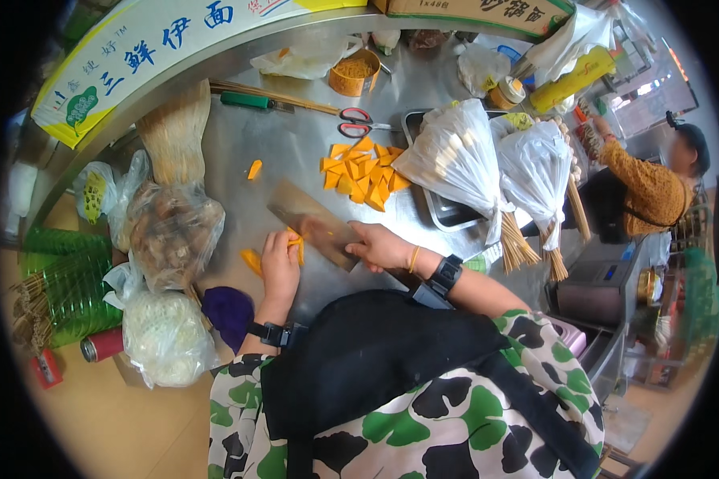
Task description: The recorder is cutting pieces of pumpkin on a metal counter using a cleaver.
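Note:
My right hand [384,246] grips a cleaver, its broad blade [302,211] slanting up and left over the steel counter [227,209]. Left of the blade, my left hand [279,263] pinches a strip of orange pumpkin [301,250], close to the cutting edge. Whether the edge touches the strip cannot be made out. Another pumpkin chunk [250,261] lies beside my left fingers. Beyond the blade is a heap of cut pumpkin pieces [359,173], and one stray piece [254,169] sits apart to the left.
Red-and-black scissors [356,122] and a green-handled knife [244,100] lie behind the pumpkin. Bagged skewers [455,155] overlap a metal tray [440,217] at right. Bagged brown food [171,233] and a purple cloth [227,314] flank the left. Another person [653,185] stands far right.

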`<state>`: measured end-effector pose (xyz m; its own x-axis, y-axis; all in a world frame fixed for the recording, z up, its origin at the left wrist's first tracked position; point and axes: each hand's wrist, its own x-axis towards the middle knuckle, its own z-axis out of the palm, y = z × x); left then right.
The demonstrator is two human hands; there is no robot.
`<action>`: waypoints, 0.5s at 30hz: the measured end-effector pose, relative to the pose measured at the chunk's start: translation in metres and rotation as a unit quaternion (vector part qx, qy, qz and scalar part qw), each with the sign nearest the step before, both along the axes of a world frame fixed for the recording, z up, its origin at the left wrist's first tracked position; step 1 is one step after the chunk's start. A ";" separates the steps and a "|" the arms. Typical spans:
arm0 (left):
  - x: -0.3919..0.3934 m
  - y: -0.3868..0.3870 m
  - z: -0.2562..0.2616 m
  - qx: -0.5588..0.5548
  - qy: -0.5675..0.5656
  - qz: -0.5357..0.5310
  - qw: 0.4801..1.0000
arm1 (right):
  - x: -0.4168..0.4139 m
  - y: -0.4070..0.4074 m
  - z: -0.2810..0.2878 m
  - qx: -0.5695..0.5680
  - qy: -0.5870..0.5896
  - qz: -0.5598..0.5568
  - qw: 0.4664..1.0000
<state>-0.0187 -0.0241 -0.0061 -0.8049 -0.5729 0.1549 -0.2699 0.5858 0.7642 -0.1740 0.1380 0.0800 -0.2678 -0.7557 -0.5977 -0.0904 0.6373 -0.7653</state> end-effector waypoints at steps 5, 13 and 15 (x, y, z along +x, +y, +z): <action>0.002 0.000 -0.007 -0.075 0.048 -0.045 0.995 | -0.019 0.007 -0.010 -0.004 0.009 0.063 0.998; 0.003 -0.004 -0.004 -0.095 0.058 -0.081 0.990 | -0.026 0.019 -0.040 0.020 -0.156 0.051 0.986; 0.004 -0.006 -0.008 -0.095 0.065 -0.072 0.991 | -0.022 0.020 -0.046 0.011 -0.217 0.018 0.976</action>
